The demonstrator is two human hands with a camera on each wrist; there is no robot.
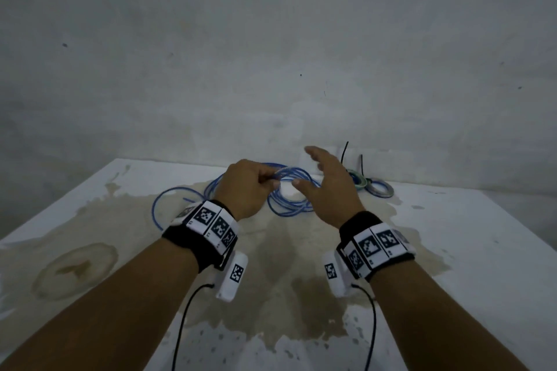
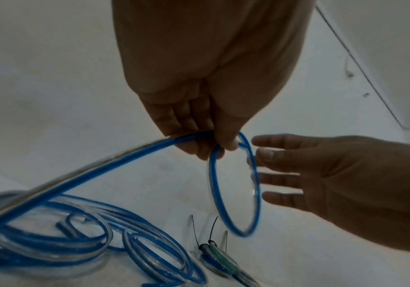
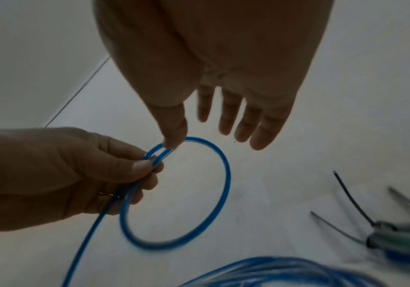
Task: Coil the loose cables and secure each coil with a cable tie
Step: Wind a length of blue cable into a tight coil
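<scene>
A long blue cable (image 1: 289, 205) lies in loose loops on the white table (image 1: 470, 250). My left hand (image 1: 266, 181) pinches one small loop of it (image 2: 238, 232) between thumb and fingers, lifted above the table; the rest trails down to the loose pile (image 2: 51, 244). Just to the right of that loop, my right hand (image 1: 313, 169) is spread with straight fingers and holds nothing. In the right wrist view the right thumb (image 3: 174, 136) touches the top of the loop (image 3: 226, 174) next to the left hand (image 3: 76, 174).
Two small coils (image 1: 370, 187), bound with black cable ties whose tails stick up (image 2: 213, 231), lie at the back right near the wall. The tabletop has brown stains in the middle and near left. A grey wall stands right behind the table.
</scene>
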